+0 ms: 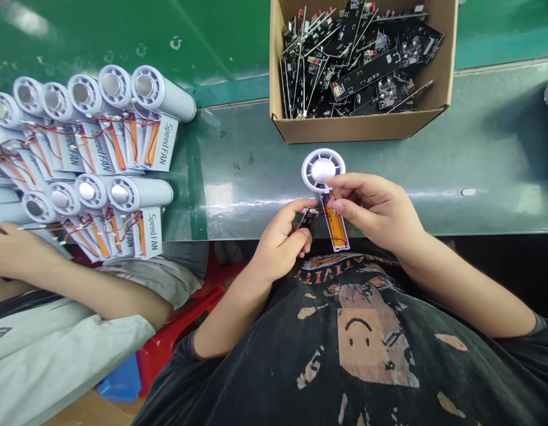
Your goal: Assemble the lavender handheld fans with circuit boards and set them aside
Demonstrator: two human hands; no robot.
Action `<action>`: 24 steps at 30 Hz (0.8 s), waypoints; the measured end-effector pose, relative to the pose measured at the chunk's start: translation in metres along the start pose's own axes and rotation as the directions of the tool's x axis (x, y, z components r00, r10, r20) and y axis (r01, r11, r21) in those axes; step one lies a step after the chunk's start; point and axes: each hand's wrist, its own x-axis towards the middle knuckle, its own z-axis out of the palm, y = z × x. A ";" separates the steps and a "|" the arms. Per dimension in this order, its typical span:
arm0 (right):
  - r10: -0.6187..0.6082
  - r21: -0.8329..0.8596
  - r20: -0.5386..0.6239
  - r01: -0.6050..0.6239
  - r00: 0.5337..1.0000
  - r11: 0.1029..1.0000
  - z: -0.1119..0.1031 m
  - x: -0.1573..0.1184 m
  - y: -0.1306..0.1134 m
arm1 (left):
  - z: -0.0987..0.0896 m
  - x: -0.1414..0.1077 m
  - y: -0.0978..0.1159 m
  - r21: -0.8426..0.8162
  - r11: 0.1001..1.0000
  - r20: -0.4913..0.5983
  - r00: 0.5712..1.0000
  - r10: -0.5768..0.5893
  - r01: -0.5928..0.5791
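A pale lilac fan (323,170) lies in front of my body at the table edge, its round head away from me and its open handle showing an orange battery (337,229). My left hand (285,236) pinches a small black circuit board (308,218) just left of the handle. Over the junction of fan head and handle, my right hand (371,204) has thumb and fingertips closed at thin red wires. Some of the wires run toward the board.
A cardboard box (345,130) full of black circuit boards stands beyond the fan. Rows of similar fans (167,97) fill the left side. Another person's arm (79,278) reaches in at lower left. A small white piece (468,192) lies to the right.
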 end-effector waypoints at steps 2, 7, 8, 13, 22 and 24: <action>0.009 -0.089 0.001 -0.009 1.000 0.996 0.001 0.001 -0.001 | 0.000 0.000 -0.001 -0.003 1.000 -0.019 1.000 0.017 -0.017; -0.210 -0.443 -0.171 0.115 0.963 0.889 -0.009 -0.002 0.001 | -0.002 -0.001 -0.002 0.058 0.998 -0.034 0.999 0.042 -0.040; -0.288 -0.522 -0.195 0.150 0.938 0.840 -0.012 -0.004 0.003 | -0.002 -0.001 -0.002 0.064 0.997 -0.035 0.998 0.046 -0.044; -0.531 -0.756 0.029 0.366 0.847 0.543 -0.015 -0.019 0.009 | -0.002 0.000 -0.001 0.070 0.997 -0.026 0.999 0.047 -0.045; -0.406 -0.576 0.009 0.336 0.914 0.745 0.006 -0.009 0.006 | 0.002 0.002 -0.001 0.032 0.998 -0.022 0.998 0.056 -0.055; -0.366 -0.471 -0.008 0.320 0.930 0.822 0.008 -0.008 0.003 | 0.004 0.002 -0.003 0.032 0.997 -0.022 0.997 0.072 -0.072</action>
